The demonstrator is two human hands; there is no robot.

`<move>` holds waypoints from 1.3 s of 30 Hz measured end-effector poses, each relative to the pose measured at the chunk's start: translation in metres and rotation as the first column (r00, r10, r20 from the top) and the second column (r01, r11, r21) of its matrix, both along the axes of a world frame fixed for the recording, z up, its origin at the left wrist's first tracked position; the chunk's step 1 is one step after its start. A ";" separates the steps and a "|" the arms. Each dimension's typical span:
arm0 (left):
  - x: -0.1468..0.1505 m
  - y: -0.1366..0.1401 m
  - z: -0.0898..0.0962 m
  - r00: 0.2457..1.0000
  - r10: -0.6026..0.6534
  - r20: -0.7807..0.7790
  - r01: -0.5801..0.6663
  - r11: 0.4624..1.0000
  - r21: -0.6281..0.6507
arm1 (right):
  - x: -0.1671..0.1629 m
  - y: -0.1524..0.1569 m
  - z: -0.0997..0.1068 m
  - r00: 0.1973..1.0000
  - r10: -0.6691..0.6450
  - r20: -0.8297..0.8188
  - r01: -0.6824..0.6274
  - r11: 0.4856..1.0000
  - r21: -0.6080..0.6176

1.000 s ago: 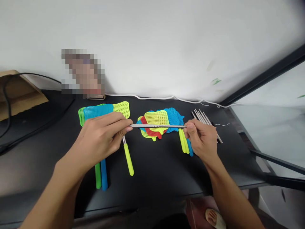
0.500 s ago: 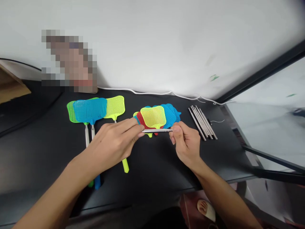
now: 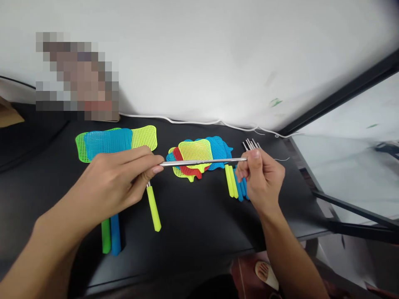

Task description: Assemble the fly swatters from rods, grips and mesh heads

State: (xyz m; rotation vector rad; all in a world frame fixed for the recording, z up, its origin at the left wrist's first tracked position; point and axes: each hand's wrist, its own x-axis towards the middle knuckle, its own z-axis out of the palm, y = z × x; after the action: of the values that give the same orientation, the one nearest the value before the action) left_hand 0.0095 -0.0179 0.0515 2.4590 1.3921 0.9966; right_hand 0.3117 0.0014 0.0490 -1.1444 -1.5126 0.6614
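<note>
A thin silver telescopic rod (image 3: 204, 161) runs nearly level between my hands above the table. My left hand (image 3: 124, 176) pinches its thicker left end. The thinner right end is gripped in my right hand (image 3: 264, 180), fingers curled round it. Behind the rod lies a pile of loose fly swatter heads, with a yellow one (image 3: 195, 150) on top and red and blue ones below. Assembled fly swatters lie at left: a blue one (image 3: 107, 143), a green one (image 3: 81, 147) and a yellow one (image 3: 145, 138). My left hand and arm partly cover their shafts.
Yellow handles (image 3: 231, 182) and blue handles (image 3: 240, 189) lie beside my right hand, partly hidden by it. Several metal rods (image 3: 250, 144) lie behind that hand. A white cable (image 3: 193, 122) follows the wall. A black metal frame (image 3: 352, 89) stands at right.
My hands have moved apart, and the rod between them shows much longer, with a thin section drawn out. Coloured handles now show beside my right hand. The view has shifted slightly.
</note>
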 end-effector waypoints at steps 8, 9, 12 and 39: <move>0.000 -0.009 0.003 0.955 0.103 -0.277 -0.043 0.976 0.215 | -0.007 -0.002 -0.009 1.000 0.024 -0.017 -0.024 1.000 0.002; 0.003 -0.009 0.004 0.954 0.098 -0.283 -0.035 0.975 0.221 | -0.009 -0.004 -0.011 0.999 0.029 -0.012 -0.029 1.000 0.008; 0.013 -0.009 0.002 0.958 0.022 -0.285 0.043 0.974 0.221 | -0.015 -0.012 -0.016 0.992 0.083 0.091 -0.084 0.996 0.009; 0.039 -0.007 0.011 0.569 0.245 0.785 0.357 0.786 -0.504 | -0.045 0.037 -0.030 0.525 -0.025 0.851 0.173 0.982 -0.078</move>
State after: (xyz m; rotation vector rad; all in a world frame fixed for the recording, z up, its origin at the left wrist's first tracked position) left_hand 0.0484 -0.0253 0.0628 1.2127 1.0130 1.1807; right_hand 0.2663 0.0384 0.0186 -1.8220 -2.2085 0.0779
